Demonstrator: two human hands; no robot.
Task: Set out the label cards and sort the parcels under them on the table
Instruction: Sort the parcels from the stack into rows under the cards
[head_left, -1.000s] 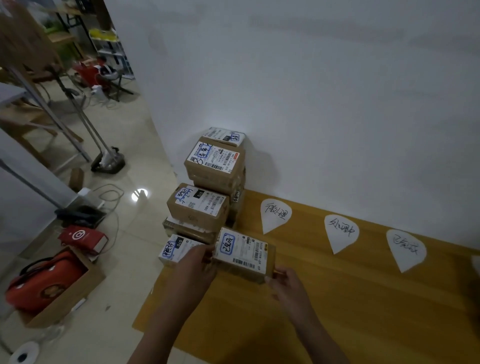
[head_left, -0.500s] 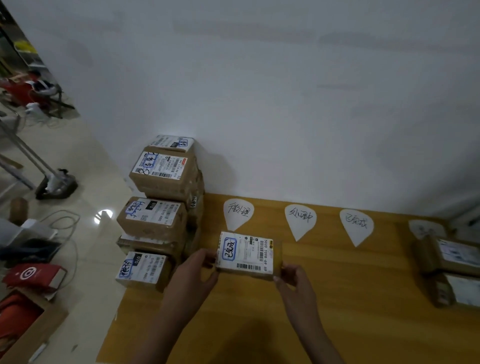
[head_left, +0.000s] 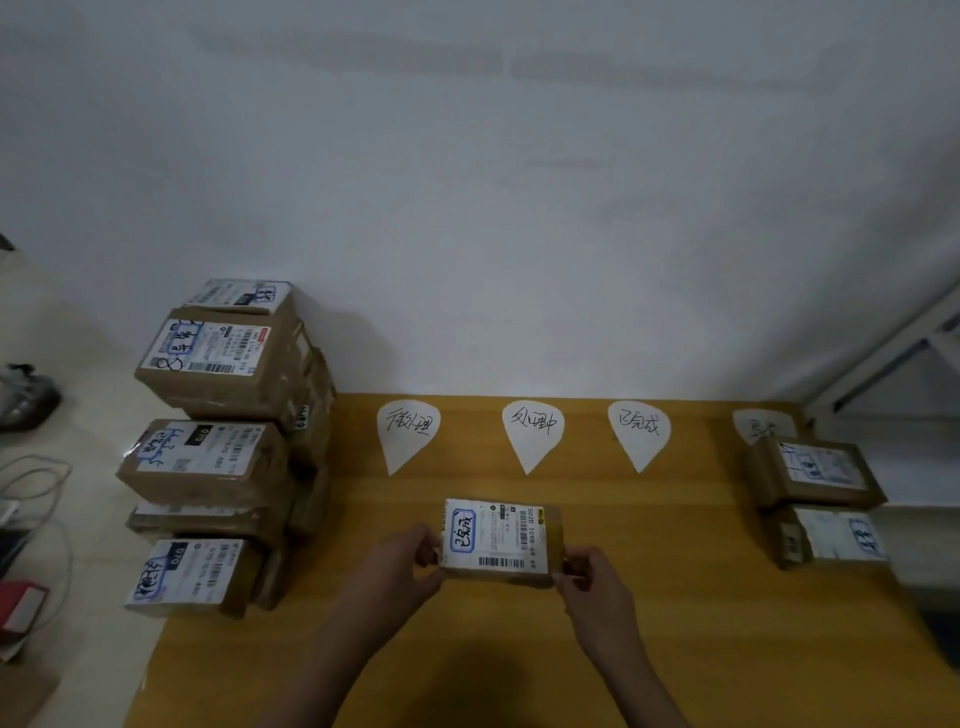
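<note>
Four label cards: first card (head_left: 409, 431), second card (head_left: 531, 431), third card (head_left: 640, 431), fourth card (head_left: 758, 422) (half hidden behind box). Parcels: one held parcel (head_left: 496, 540); two at right, rear parcel (head_left: 815, 470), front parcel (head_left: 831, 538); left stack (head_left: 208, 457) shows at least five boxes, more wedged behind, full total unclear. So eight parcels at least. Two hands: left hand (head_left: 400, 566), right hand (head_left: 597, 587). One worktop (head_left: 675, 623).

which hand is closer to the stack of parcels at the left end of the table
Left. The left hand grips the end of the held parcel facing the stack; the right hand grips the far end, farther right.
</note>
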